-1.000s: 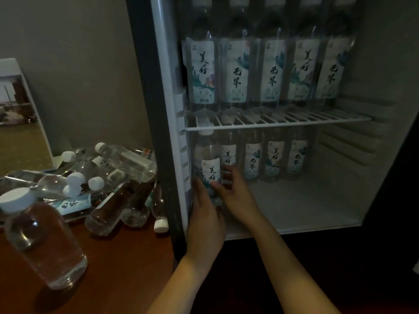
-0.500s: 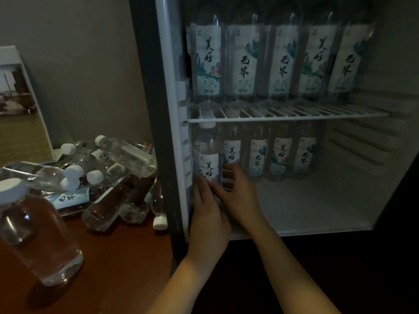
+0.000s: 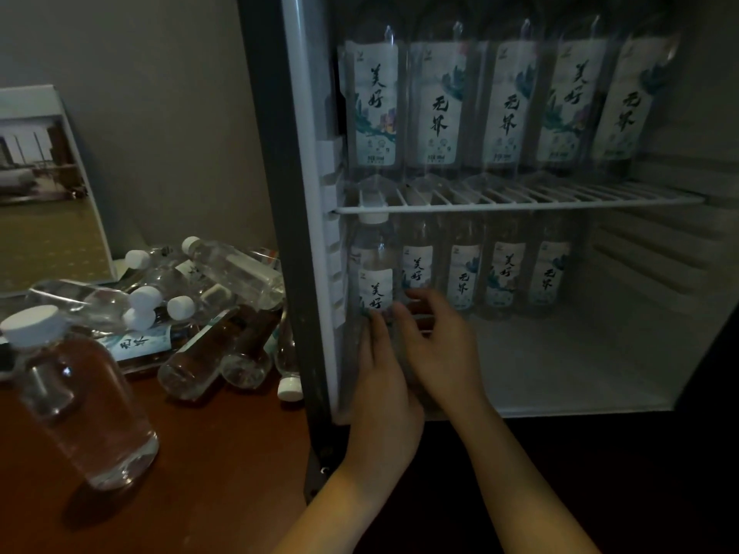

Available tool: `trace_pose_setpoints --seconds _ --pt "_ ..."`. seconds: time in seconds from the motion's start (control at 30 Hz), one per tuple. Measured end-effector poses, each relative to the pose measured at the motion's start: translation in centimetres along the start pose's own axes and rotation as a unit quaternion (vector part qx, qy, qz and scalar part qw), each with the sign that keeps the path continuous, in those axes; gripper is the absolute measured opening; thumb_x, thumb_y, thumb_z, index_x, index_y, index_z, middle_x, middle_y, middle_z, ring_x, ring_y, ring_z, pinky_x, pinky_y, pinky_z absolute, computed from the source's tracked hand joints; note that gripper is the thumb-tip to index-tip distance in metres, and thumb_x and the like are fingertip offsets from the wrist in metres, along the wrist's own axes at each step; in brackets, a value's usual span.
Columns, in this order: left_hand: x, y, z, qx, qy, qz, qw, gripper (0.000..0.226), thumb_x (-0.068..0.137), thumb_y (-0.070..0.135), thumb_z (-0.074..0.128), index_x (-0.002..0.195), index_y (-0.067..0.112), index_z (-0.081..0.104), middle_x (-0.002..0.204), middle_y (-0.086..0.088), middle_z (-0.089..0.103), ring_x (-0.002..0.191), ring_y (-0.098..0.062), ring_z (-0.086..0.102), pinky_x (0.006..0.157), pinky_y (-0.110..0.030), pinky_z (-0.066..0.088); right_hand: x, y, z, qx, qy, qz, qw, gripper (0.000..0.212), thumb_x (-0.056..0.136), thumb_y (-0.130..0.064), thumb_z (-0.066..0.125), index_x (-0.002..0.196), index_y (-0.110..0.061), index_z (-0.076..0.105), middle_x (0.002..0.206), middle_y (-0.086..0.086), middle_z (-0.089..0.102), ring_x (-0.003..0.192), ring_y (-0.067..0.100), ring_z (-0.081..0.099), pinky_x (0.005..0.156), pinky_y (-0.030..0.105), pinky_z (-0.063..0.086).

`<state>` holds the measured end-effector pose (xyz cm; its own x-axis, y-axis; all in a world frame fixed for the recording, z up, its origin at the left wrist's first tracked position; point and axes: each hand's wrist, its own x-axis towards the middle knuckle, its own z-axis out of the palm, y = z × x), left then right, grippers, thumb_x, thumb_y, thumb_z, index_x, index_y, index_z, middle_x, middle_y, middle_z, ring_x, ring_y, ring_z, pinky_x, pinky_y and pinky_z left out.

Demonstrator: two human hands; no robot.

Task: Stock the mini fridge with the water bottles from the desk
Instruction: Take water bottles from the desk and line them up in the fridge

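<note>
The mini fridge [image 3: 568, 369] stands open on the right. A labelled water bottle [image 3: 374, 273] with a white cap stands at the front left of its lower compartment. My left hand [image 3: 386, 385] presses against the bottle's lower left side and my right hand [image 3: 440, 345] curls around its right side. Behind it a row of several bottles [image 3: 504, 273] lines the back. Several taller-looking bottles [image 3: 440, 105] fill the wire shelf [image 3: 540, 202] above. A heap of bottles [image 3: 224, 273] lies on the brown desk [image 3: 224, 453] to the left.
One unlabelled bottle [image 3: 80, 397] stands upright at the desk's near left. A framed picture [image 3: 44, 173] leans on the wall behind the heap. The fridge's dark frame edge [image 3: 280, 193] separates desk and fridge. The lower compartment's right part holds nothing.
Both hands have stayed on the front bottle and eased it slightly deeper into the lower compartment. The view has shifted a little to the right.
</note>
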<state>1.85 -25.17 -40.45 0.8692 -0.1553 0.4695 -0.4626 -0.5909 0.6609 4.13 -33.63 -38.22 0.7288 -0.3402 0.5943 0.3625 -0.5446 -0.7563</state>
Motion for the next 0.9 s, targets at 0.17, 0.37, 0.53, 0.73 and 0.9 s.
trace_pose_setpoints --seconds 0.17,0.37,0.53,0.73,0.9 --pt "-0.7 1.0 -1.0 -0.140 0.014 0.042 0.989 0.069 0.090 -0.001 0.049 0.147 0.021 0.015 0.150 0.009 0.026 0.135 0.007 0.021 0.100 0.005 0.014 -0.5 -1.1 -0.2 0.078 0.034 -0.004 0.996 0.008 0.092 -0.021 0.055 0.089 -0.026 0.061 0.077 -0.016 0.063 0.075 -0.002 0.063 0.069 0.012 0.050" --pt "-3.3 0.5 -5.1 -0.135 0.151 0.110 0.973 0.050 0.082 0.000 0.043 0.118 0.034 0.046 0.103 0.015 0.060 0.099 0.002 0.060 0.082 -0.011 0.050 -2.1 -2.8 0.2 0.179 0.017 -0.005 0.984 0.016 0.092 -0.026 0.052 0.079 -0.027 0.060 0.068 -0.004 0.064 0.066 0.004 0.063 0.065 0.026 0.054" --pt "-4.9 -2.9 -11.1 -0.089 0.295 0.142 0.941 0.041 0.077 0.006 0.040 0.113 0.023 0.048 0.099 0.001 0.057 0.092 0.000 0.058 0.080 -0.012 0.050 -4.6 -5.0 0.9 0.185 -0.131 -0.059 0.972 0.013 0.085 -0.029 0.058 0.074 -0.024 0.061 0.068 0.000 0.063 0.068 0.013 0.064 0.067 0.034 0.054" --pt "-5.4 -7.9 -16.6 0.048 0.447 0.115 0.886 0.047 0.078 0.009 0.053 0.122 0.004 0.037 0.123 -0.035 0.037 0.118 -0.027 0.036 0.106 -0.017 0.029 -6.9 -9.2 4.6 0.178 -0.227 -0.119 0.950 0.013 0.086 -0.027 0.055 0.086 -0.021 0.067 0.076 -0.001 0.069 0.071 0.015 0.067 0.068 0.035 0.055" --pt "-6.1 -13.2 -16.8 -0.066 0.309 -0.073 0.946 0.077 0.080 0.048 0.044 0.140 0.004 0.025 0.142 -0.020 0.035 0.132 -0.029 0.035 0.110 -0.040 0.030 -7.9 -11.9 11.0 0.128 -0.345 -0.075 0.927 0.036 0.088 -0.014 0.061 0.124 -0.013 0.054 0.110 0.003 0.064 0.098 0.010 0.061 0.085 0.015 0.046"
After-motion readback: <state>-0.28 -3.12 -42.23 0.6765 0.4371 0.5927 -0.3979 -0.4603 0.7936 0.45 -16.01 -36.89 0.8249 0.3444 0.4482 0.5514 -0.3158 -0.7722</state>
